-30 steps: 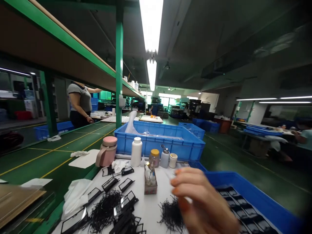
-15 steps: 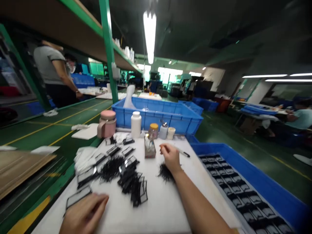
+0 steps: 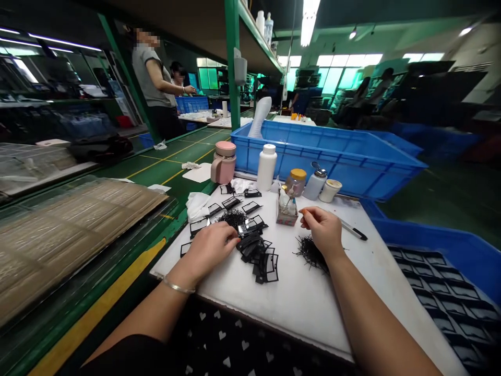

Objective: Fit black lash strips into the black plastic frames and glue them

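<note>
My left hand [image 3: 213,244] is at the left edge of a heap of thin black plastic frames [image 3: 254,248], with its fingers curled in and the fingertips against or just beside the frames. Whatever it may hold is hidden. My right hand [image 3: 324,230] hovers above a tangle of short black strips [image 3: 309,253], thumb and forefinger pinched together. Anything between those fingertips is too small to make out. Behind my left hand lies a second tangle of black strips [image 3: 233,216], with more single frames around it on the white tabletop [image 3: 289,308].
A small box [image 3: 287,215] stands between the hands. Behind it are a white bottle [image 3: 267,168], pink mug [image 3: 224,163], yellow-lidded jar [image 3: 296,181] and blue bin [image 3: 332,162]. A black-ended pen-like tool [image 3: 354,230] lies right. Another blue bin [image 3: 465,250] holds rows of frames. A co-worker [image 3: 152,78] stands left.
The view has swung left, and more of the table's near edge shows. My left hand has moved forward to the heap of frames. My right hand stays pinched above the strips.
</note>
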The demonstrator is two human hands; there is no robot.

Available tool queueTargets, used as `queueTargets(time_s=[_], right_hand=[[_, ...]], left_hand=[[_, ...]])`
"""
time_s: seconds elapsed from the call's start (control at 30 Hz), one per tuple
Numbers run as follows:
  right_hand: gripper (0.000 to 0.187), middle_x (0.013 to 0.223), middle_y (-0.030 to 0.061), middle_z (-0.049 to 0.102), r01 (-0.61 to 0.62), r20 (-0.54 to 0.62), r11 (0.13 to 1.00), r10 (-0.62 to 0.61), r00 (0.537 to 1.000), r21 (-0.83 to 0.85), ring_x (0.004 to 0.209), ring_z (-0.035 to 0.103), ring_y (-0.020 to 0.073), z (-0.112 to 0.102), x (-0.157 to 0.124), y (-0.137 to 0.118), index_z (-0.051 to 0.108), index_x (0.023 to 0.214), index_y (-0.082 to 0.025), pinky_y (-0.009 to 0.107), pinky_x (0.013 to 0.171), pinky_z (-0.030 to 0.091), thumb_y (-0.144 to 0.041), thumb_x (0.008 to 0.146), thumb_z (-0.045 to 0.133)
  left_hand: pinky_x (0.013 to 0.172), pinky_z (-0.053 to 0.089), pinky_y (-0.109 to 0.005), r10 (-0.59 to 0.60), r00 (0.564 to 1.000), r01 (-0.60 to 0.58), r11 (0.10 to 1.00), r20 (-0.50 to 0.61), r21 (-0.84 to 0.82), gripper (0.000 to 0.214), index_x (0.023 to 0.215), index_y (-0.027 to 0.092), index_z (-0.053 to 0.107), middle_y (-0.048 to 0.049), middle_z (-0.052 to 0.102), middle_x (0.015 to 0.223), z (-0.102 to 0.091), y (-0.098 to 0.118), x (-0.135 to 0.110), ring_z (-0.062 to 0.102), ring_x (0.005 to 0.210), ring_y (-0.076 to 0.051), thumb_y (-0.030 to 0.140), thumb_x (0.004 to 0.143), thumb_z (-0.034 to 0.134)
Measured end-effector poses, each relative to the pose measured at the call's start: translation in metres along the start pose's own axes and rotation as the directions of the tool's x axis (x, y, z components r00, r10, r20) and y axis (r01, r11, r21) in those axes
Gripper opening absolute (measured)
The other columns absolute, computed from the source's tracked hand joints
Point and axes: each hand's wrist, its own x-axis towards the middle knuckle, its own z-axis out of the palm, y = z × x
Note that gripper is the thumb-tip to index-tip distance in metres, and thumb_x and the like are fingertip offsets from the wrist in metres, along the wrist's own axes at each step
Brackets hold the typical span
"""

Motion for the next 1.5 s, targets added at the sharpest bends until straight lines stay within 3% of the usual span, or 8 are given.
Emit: queueTargets(time_s=[0.1,0.23,0.5,0.63,0.83,1.1,1.37,1.5], right_hand=[[0.023,0.06,0.0012,0.064,-0.001,0.002,1.0,0.001,1.0,0.01,0.052,0.061,0.0153,-0.001,0.001,0.0,0.07,0.079,-0.016,0.026,0.053,0.05,-0.036,0.081,0.06],[0.022,0.059,0.0013,0.063,-0.004,0.018,1.0,0.003,1.0,0.022,0.051,0.061,0.0155,-0.002,0.002,-0.001,0.07,0.079,-0.016,0.026,0.053,0.05,-0.035,0.081,0.059],[0.02,0.059,0.0005,0.063,0.041,0.112,0.999,-0.04,0.993,-0.003,0.052,0.059,0.0155,0.002,-0.004,-0.012,0.069,0.078,-0.017,0.026,0.054,0.047,-0.032,0.083,0.057],[0.019,0.06,-0.0005,0.063,0.07,0.193,0.997,-0.062,0.979,-0.032,0.054,0.06,0.0149,0.003,-0.007,-0.016,0.068,0.076,-0.019,0.025,0.055,0.045,-0.029,0.084,0.055],[0.018,0.058,-0.0021,0.062,0.08,0.208,0.993,-0.06,0.976,-0.087,0.054,0.058,0.0141,0.001,-0.006,-0.02,0.067,0.075,-0.02,0.024,0.056,0.041,-0.026,0.085,0.054],[0.019,0.06,-0.0015,0.062,0.063,0.256,0.997,-0.049,0.965,-0.045,0.055,0.059,0.0144,0.001,-0.007,-0.025,0.067,0.075,-0.02,0.024,0.057,0.043,-0.026,0.085,0.053],[0.019,0.061,-0.0015,0.061,0.04,0.248,0.998,-0.027,0.968,-0.047,0.055,0.058,0.0134,-0.001,-0.006,-0.023,0.065,0.074,-0.019,0.022,0.054,0.042,-0.026,0.086,0.053],[0.018,0.06,-0.002,0.061,0.039,0.259,0.997,-0.02,0.966,-0.069,0.055,0.058,0.013,-0.001,-0.005,-0.025,0.066,0.074,-0.02,0.022,0.054,0.042,-0.025,0.086,0.053]], left_hand=[[0.067,0.038,-0.03,-0.048,0.995,0.044,0.998,0.088,0.051,0.024,0.084,0.02,0.07,-0.0072,0.066,0.086,0.01,0.007,0.011,0.06,0.082,-0.023,0.035,0.087,0.052],[0.064,0.036,-0.029,-0.061,0.991,0.06,0.998,0.119,0.012,0.023,0.081,0.02,0.067,-0.0053,0.067,0.082,0.016,0.004,0.017,0.059,0.079,-0.022,0.038,0.086,0.053],[0.058,0.034,-0.025,-0.043,0.989,0.095,0.92,0.142,-0.381,0.03,0.074,0.016,0.063,-0.0005,0.061,0.068,-0.004,-0.004,0.035,0.051,0.065,-0.015,0.039,0.086,0.048],[0.055,0.03,-0.025,-0.021,0.985,0.064,0.966,0.171,-0.25,0.029,0.07,0.017,0.062,-0.0008,0.06,0.066,-0.005,0.003,0.047,0.05,0.062,-0.015,0.04,0.084,0.051],[0.054,0.028,-0.027,-0.011,0.96,0.041,0.994,0.28,-0.099,0.026,0.064,0.02,0.061,-0.0009,0.061,0.064,-0.007,-0.004,0.053,0.051,0.061,-0.016,0.039,0.081,0.055],[0.051,0.027,-0.026,0.041,0.953,-0.028,0.998,0.301,-0.047,0.027,0.063,0.02,0.06,-0.0002,0.059,0.061,-0.03,0.006,0.072,0.05,0.057,-0.016,0.042,0.08,0.056],[0.054,0.026,-0.026,0.056,0.918,-0.114,0.985,0.392,0.127,0.013,0.068,0.023,0.068,-0.0037,0.064,0.068,-0.028,0.017,0.09,0.053,0.066,-0.02,0.034,0.072,0.065],[0.054,0.027,-0.026,0.056,0.912,-0.115,0.986,0.407,0.122,0.012,0.067,0.023,0.069,-0.0033,0.064,0.066,-0.032,0.014,0.093,0.053,0.064,-0.02,0.034,0.07,0.068]])
